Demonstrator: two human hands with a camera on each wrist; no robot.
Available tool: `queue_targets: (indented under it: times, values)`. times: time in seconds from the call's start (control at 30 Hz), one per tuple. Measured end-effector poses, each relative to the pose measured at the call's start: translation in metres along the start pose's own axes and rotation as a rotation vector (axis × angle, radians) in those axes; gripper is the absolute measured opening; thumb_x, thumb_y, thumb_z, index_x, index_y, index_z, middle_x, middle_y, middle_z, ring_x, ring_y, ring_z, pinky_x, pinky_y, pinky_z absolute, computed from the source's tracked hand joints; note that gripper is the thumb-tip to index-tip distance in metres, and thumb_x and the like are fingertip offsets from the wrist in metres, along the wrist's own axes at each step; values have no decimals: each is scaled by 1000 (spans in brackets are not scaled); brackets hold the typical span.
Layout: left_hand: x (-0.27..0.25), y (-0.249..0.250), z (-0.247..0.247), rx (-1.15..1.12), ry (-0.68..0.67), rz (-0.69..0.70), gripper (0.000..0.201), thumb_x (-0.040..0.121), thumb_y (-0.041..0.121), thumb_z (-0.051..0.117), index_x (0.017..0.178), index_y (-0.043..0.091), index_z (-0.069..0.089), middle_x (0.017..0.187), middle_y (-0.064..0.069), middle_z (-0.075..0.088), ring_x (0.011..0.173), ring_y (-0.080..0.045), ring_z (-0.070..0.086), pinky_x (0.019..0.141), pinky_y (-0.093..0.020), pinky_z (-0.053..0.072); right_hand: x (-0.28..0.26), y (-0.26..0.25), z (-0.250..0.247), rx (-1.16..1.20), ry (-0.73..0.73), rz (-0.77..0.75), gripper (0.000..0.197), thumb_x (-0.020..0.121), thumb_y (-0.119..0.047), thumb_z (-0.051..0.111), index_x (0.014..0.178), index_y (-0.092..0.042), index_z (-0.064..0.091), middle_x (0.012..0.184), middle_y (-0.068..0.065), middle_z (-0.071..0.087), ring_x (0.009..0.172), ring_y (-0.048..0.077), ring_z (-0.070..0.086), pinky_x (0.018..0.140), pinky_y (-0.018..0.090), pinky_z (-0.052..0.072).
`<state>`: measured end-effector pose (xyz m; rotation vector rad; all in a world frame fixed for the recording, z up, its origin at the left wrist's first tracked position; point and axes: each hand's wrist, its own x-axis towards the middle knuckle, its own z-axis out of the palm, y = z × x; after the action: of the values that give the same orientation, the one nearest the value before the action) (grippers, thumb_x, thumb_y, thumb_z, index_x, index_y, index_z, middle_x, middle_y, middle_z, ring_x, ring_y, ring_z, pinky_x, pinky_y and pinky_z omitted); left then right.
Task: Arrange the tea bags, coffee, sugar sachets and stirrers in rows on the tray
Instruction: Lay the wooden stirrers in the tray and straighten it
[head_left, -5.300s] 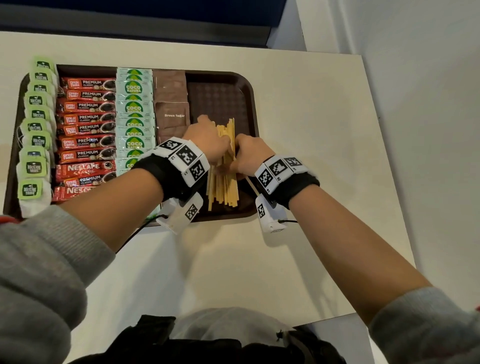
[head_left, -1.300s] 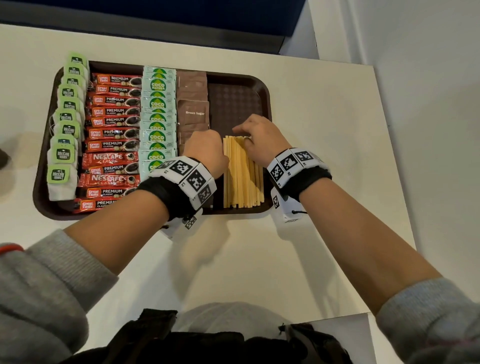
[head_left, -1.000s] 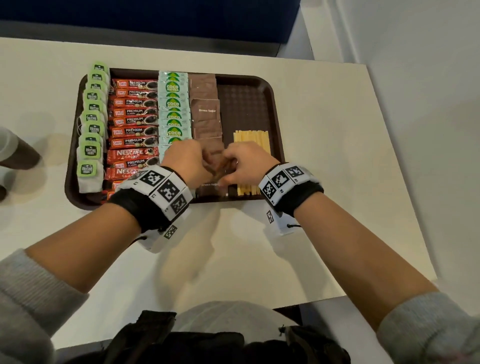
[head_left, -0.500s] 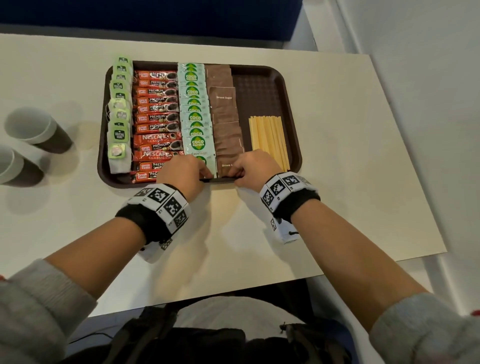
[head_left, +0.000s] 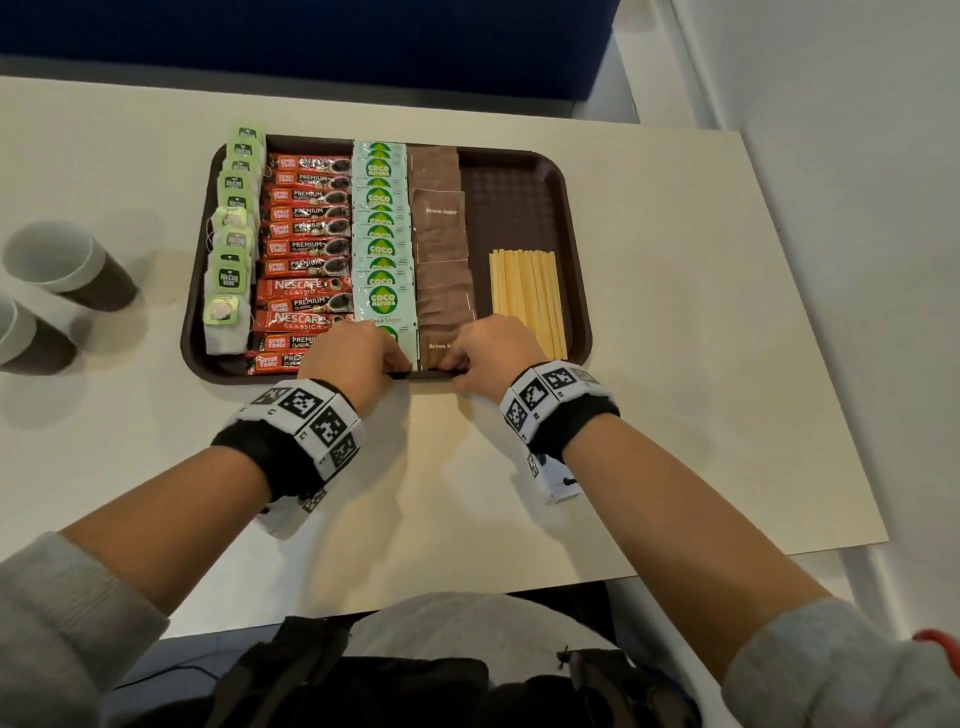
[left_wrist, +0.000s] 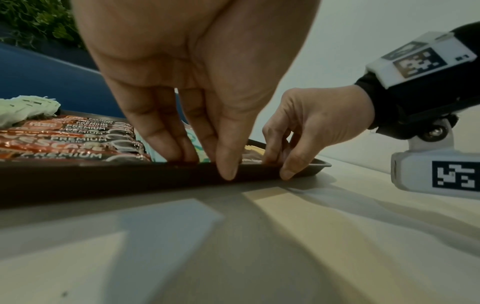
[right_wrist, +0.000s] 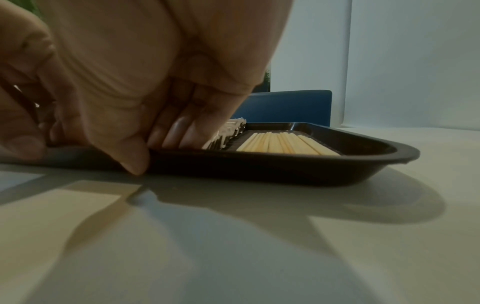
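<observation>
At the near rim of the brown tray (head_left: 574, 291), both hands meet side by side. The left hand (head_left: 353, 358) has its fingers (left_wrist: 166, 139) bent down over the rim onto the nearest green-and-white sugar sachet (head_left: 387, 312), with the thumb pressed against the outside of the tray wall, so rim and sachet edge sit pinched between them. The right hand (head_left: 493, 353) does the same just beside it: its fingers (right_wrist: 179, 131) curl over the rim onto the nearest brown sugar sachets (head_left: 441, 244), thumb tip down against the outer wall where it meets the desk (head_left: 675, 415).

On the tray the goods lie in columns. Farthest left are tea bags (head_left: 231, 249) with green tags, whose print is too small to read. Next come red coffee sticks (head_left: 306, 244), most marked "Great Taste PREMIUM CLASSIC", a few "NESCAFE CLASSIC". Then the overlapped sachets reading "COCO NATURA", the nearest also "Coco Sugar". The brown ones read "Brown Sugar". Rightmost, a flat row of pale wooden stirrers (head_left: 527, 296) lies lengthwise on the tray floor, apart from the right hand.

Two paper cups (head_left: 62, 265) stand on the desk well to the left of the tray. Both wrists wear black bands with white coded marker blocks.
</observation>
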<state>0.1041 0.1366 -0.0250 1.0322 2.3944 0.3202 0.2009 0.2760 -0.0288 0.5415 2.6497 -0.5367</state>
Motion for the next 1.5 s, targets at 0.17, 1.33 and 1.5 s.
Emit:
queue_targets:
  times: [0.17, 1.33, 1.5]
  values:
    - [-3, 5, 0, 17, 24, -28, 27, 81, 6, 66, 98, 25, 75, 97, -3, 73, 90, -24, 65, 83, -35, 53, 1, 4, -4, -49, 0, -60, 23, 82, -21, 62, 102, -28, 72, 106, -7, 68, 98, 17, 60, 81, 26, 49]
    - [47, 127, 52, 92, -70, 212, 35, 88, 6, 55, 110, 29, 69, 112, -7, 66, 102, -30, 61, 84, -37, 49, -54, 126, -23, -31, 159, 200, 18, 81, -17, 65, 96, -26, 72, 102, -8, 68, 96, 13, 60, 79, 23, 42]
    - [58, 154, 61, 93, -72, 245, 33, 87, 7, 56, 109, 27, 70, 111, -6, 67, 102, -30, 62, 84, -38, 51, -64, 153, -26, -12, 189, 226, 20, 82, -17, 64, 98, -26, 72, 105, -9, 67, 97, 14, 60, 79, 23, 43]
